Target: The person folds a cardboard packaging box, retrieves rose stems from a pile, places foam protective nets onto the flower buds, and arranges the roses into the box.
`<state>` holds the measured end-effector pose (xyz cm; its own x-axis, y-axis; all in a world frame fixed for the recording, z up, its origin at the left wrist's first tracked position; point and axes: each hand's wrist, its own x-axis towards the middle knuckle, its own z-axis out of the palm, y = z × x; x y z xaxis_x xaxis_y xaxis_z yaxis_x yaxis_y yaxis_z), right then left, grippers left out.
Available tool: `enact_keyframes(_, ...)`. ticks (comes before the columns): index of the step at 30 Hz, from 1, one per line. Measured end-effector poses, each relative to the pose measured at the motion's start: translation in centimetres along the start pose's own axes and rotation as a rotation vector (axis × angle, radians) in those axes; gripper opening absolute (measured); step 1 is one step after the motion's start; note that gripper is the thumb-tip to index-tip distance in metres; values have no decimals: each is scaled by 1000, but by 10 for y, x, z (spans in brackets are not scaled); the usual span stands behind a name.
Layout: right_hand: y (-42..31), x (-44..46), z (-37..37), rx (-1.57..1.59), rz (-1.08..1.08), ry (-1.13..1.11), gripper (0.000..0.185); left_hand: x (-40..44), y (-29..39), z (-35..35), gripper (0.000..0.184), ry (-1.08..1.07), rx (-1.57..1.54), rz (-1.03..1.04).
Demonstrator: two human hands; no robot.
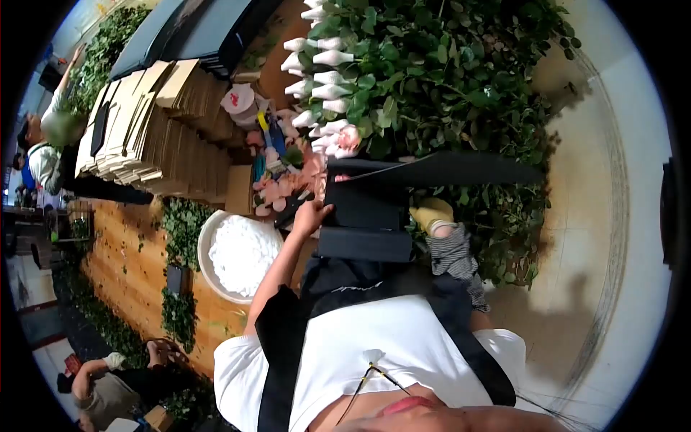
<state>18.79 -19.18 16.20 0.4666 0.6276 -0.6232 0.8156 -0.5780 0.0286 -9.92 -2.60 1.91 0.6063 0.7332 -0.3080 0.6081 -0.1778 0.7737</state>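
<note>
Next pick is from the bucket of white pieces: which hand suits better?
Probably the left hand: it is at the edge of the black panels nearer the bucket. The gloved right hand is at their opposite side and would have to reach across.

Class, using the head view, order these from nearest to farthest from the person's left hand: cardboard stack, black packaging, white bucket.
From the left hand:
1. black packaging, immediately right
2. white bucket, lower left
3. cardboard stack, farther off, upper left
</note>
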Motion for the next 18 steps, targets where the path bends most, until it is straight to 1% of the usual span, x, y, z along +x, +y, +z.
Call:
enact_keyframes(2,-12,-28,-54,299,-379,-32,38,-10,27,-19,40,17,61,22)
enact_keyframes(3,-10,-8,-28,331,-613,61,39,-14,23,-12,40,7,61,24)
enact_keyframes(4,-31,-18,-41,360,-848,160,41,-12,11,-4,36,41,175,78)
enact_keyframes(5,-43,-31,-61,483,-832,-1,47,-10,-1,4,33,73,242,96)
enact_keyframes(7,-66,8,-26,206,-961,233,43,-2,-17,9,29,155,170,71)
enact_keyframes(9,-62,6,-28,173,-948,278,45,2,-25,2,25,193,49,48)
enact_keyframes(11,-39,-7,-27,283,-835,210,47,1,-11,-4,21,154,4,78)
enact_keyframes(12,-24,-13,-25,312,-753,183,48,-5,14,-13,19,127,26,115)
enact_keyframes(13,-9,-20,-20,326,-667,164,49,-15,37,-22,23,79,90,210)
enact_keyframes(15,11,-28,-7,336,-534,133,51,-8,29,-11,28,83,91,173)
enact_keyframes(16,19,-31,-1,340,-488,122,52,-7,24,-12,28,79,94,174)
enact_keyframes(18,23,-33,6,332,-436,101,54,-5,27,-19,25,22,196,158)
